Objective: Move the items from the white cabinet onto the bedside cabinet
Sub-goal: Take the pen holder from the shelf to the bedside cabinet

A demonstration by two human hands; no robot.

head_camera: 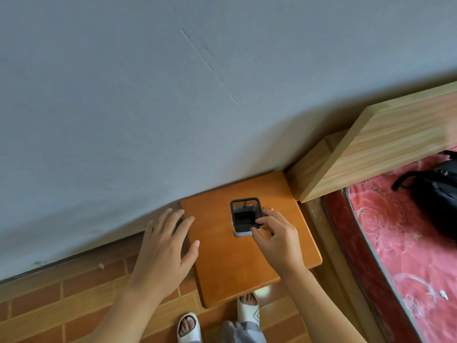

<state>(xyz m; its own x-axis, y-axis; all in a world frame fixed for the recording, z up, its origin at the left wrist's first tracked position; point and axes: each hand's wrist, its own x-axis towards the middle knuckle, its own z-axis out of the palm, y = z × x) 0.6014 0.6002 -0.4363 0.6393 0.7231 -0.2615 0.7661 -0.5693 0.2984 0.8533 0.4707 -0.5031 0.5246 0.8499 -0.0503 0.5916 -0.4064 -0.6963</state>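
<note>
The right hand (277,241) is pinching the black mesh holder (245,216) at its 4 o'clock rim, setting it on the bedside cabinet (222,268); the left hand (165,251) is hovering open; next comes letting go cleanly.

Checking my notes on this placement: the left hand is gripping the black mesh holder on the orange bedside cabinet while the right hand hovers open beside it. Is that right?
Not quite: the hands are swapped. In the head view the right hand grips the black mesh holder on the orange bedside cabinet, while the left hand hovers open beside it.
</note>
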